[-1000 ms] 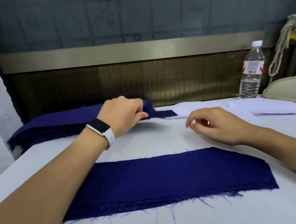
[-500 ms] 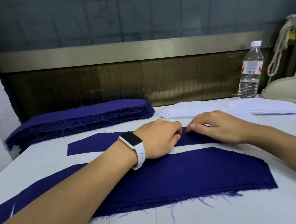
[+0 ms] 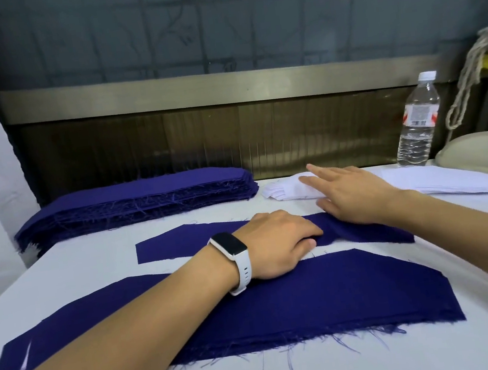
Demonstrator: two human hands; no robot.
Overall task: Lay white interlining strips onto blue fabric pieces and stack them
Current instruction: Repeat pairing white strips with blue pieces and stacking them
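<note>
At centre the left hand (image 3: 278,242) is laid, fingers bent, on the farther blue piece (image 3: 182,242); any pinch cannot be told. The right hand (image 3: 352,195) is spread flat on the white interlining stack (image 3: 284,193), right of centre.

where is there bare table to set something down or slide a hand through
Bare white table runs along the near edge, in front of the near blue fabric piece, and in a narrow band between the stacked blue pieces and the far blue fabric piece. The back right is crowded: white interlining strips, clear plastic water bottle.
</note>
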